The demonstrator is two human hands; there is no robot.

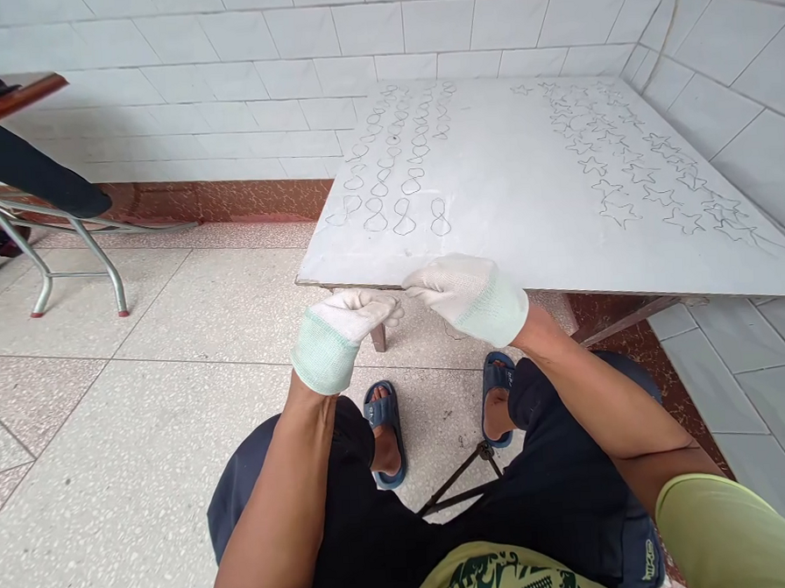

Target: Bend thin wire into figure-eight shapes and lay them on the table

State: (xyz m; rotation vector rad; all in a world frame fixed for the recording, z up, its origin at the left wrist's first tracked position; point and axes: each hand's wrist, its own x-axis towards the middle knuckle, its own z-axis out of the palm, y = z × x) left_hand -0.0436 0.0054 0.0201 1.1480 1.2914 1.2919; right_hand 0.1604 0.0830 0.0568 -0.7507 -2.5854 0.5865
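My left hand [350, 329], in a white glove with a pale green cuff, is just off the near edge of the white table [493, 201]. Its fingers are pinched together. The gloved right hand [464, 295] reaches over that edge, fingers closed and pointing toward the left hand. Whatever either one grips is hidden or too thin to make out. Below the right hand a faint curved line shows against the floor. On the tabletop lie rows of thin figure-eight outlines [403, 216] at left and star outlines [618, 215] at right, apparently bent wire.
White wall tiles [437, 24] run behind and to the right of the table. A metal-legged chair [104, 256] stands at the far left under a red-brown table edge [27, 92]. Between my sandalled feet is a dark folding-stool leg [455, 479].
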